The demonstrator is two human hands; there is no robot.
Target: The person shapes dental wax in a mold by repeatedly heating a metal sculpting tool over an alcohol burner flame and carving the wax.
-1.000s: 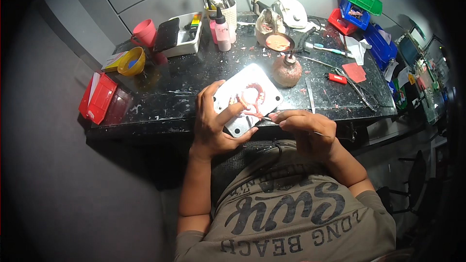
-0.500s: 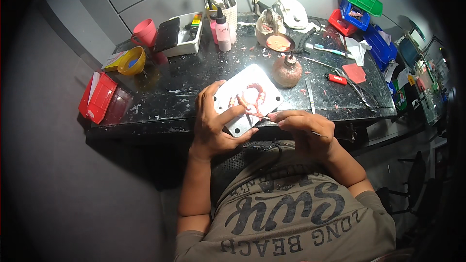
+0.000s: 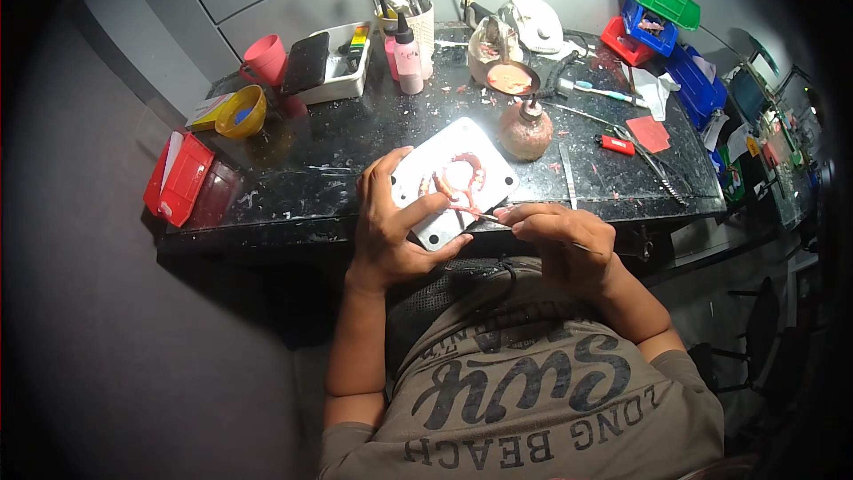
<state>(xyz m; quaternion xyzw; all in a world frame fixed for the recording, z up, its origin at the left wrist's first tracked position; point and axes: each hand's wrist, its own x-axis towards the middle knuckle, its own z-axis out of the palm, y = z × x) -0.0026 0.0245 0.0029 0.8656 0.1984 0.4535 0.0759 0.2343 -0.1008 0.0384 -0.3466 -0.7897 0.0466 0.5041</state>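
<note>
My left hand (image 3: 391, 222) is closed round the left and lower edges of a pale metal plate (image 3: 453, 138) with black holes at its corners, held over the front edge of the bench. On the plate sits a pinkish-red dental wax piece (image 3: 468, 169) with rows of teeth; my left thumb rests beside it. My right hand (image 3: 560, 240) grips a thin metal tool (image 3: 487, 217), its tip at the lower right of the wax. Just behind the plate stands a round, pink-smeared burner (image 3: 524, 136) with a dark neck.
The dark, speckled bench (image 3: 329, 142) holds a red box (image 3: 178, 178), yellow bowl (image 3: 227, 120), pink mug (image 3: 262, 62), white tray (image 3: 346, 80), bottles (image 3: 409, 67), a pan of wax (image 3: 511, 78), a red lighter (image 3: 616, 143), metal instruments and stacked coloured bins (image 3: 649, 22) at the right.
My right hand and the tool shift very slightly at the plate's lower right. My left hand and the plate stay almost in place.
</note>
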